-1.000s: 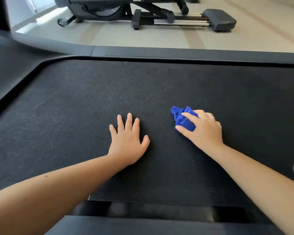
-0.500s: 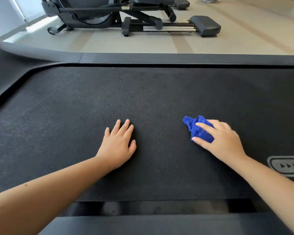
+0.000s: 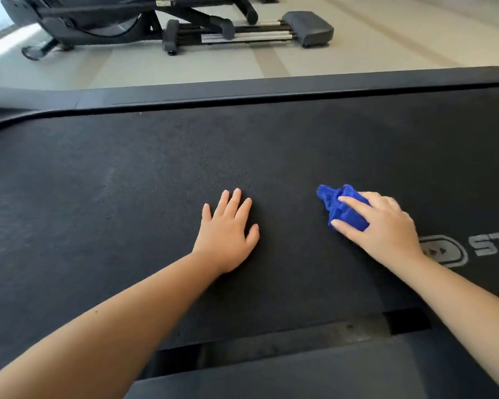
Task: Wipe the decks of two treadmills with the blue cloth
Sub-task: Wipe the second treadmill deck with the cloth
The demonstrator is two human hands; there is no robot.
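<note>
The black treadmill deck point(image 3: 127, 182) fills most of the view. A bunched blue cloth point(image 3: 339, 207) lies on its right part. My right hand point(image 3: 383, 226) holds the cloth, thumb and forefinger curled round it, and presses it onto the belt. My left hand point(image 3: 228, 231) lies flat on the belt, fingers straight and spread, about a hand's width left of the cloth. A grey logo point(image 3: 455, 250) is printed on the belt just right of my right hand.
The deck's far side rail point(image 3: 271, 92) runs across the view, with pale floor point(image 3: 386, 47) beyond it. A dark exercise machine point(image 3: 170, 27) stands on that floor at the back. The near side rail point(image 3: 300, 378) lies under my arms.
My right hand has slid the blue cloth rightwards along the belt toward the printed logo. My left hand has stayed flat on the belt. The view has shifted to the right.
</note>
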